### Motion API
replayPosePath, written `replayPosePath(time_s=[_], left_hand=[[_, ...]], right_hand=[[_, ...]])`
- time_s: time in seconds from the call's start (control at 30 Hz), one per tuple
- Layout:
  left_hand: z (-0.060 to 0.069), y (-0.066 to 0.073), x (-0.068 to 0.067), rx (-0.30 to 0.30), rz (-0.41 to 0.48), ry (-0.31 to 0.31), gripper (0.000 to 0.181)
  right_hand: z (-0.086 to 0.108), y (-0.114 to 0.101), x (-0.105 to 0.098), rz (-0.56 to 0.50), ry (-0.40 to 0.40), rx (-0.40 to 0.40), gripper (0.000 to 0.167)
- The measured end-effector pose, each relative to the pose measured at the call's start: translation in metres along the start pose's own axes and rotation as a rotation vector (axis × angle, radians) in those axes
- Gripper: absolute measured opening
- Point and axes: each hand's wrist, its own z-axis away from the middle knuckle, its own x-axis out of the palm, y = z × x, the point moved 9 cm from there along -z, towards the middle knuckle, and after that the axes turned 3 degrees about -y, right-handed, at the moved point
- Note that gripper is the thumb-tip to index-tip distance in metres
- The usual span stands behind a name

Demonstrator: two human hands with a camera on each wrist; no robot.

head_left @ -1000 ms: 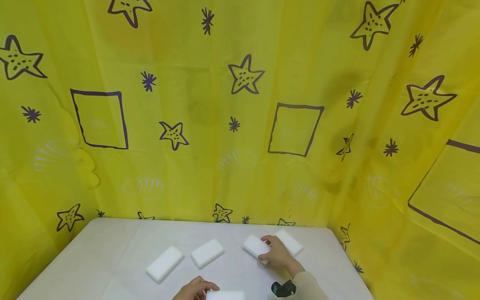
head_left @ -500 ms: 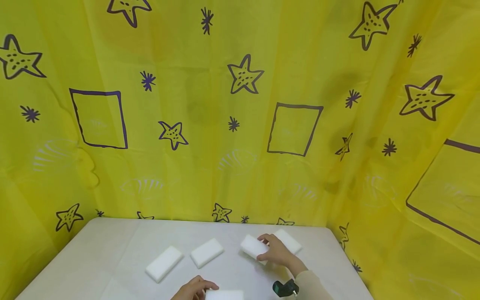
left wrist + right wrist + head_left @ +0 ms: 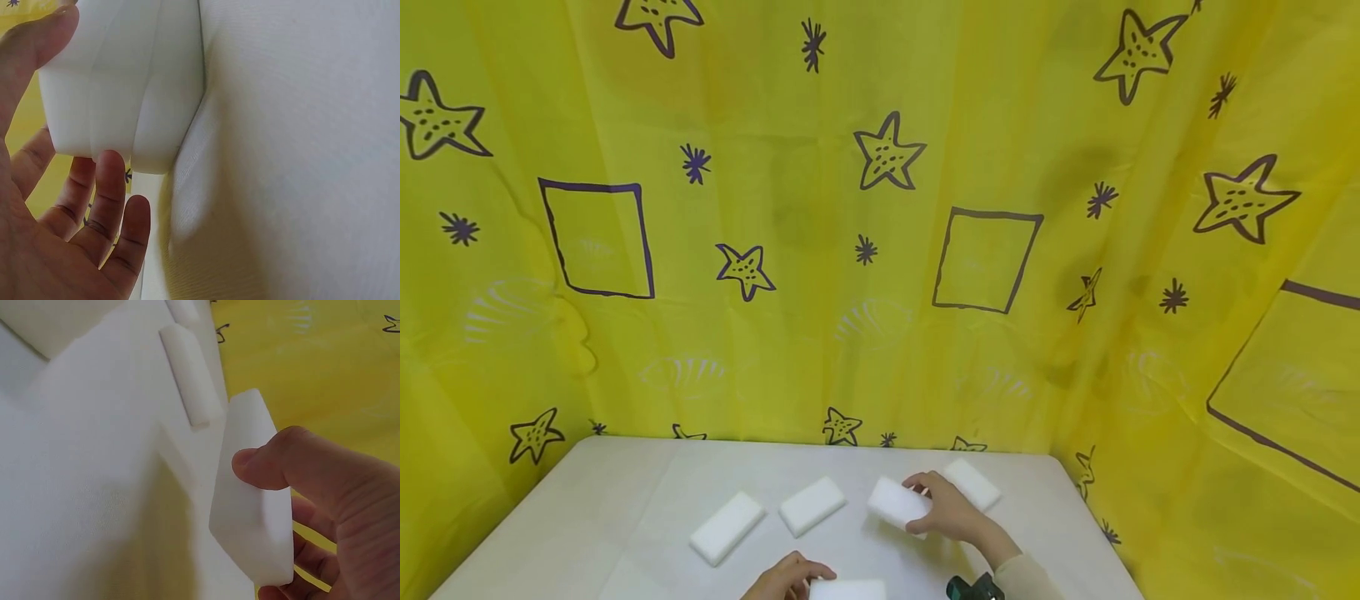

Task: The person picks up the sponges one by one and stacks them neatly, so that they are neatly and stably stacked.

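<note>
Holding, right hand (image 3: 946, 510): pinches white rectangular foam-like block (image 3: 895, 503), lower right; keep level.
Left hand (image 3: 786, 578): clasps white foam-like stack (image 3: 115, 87), bottom centre; brace lightly.

Left grip (image 3: 784, 579) bends loosely, right grip (image 3: 953, 510) pinches.

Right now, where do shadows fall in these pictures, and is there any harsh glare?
Head view: a faint shadow under the block in the right hand; left wrist view: a yellowish shadow beside the stacked blocks; right wrist view: a broad yellowish shadow on the table; no harsh glare in any.
</note>
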Motion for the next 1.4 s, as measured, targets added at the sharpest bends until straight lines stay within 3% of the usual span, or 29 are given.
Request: replayPosePath(time_s=[0.33,0.57,0.87,1.4], left_hand=[[0.001,-0.002,0.0,-0.068,0.04,0.015,0.034],[0.0,-0.003,0.001,-0.075,0.025,0.012,0.034],[-0.001,0.0,0.001,-0.019,0.001,-0.006,0.033],[0.0,-0.001,0.001,-0.029,-0.009,0.013,0.034]], right_hand=[[0.007,-0.012,0.005,-0.007,-0.033,-0.065,0.057],[0.015,-0.019,0.008,-0.006,-0.037,-0.091,0.058],[0.022,-0.031,0.012,-0.026,-0.056,-0.115,0.057],[0.033,-0.053,0.014,-0.022,-0.055,-0.183,0.055]])
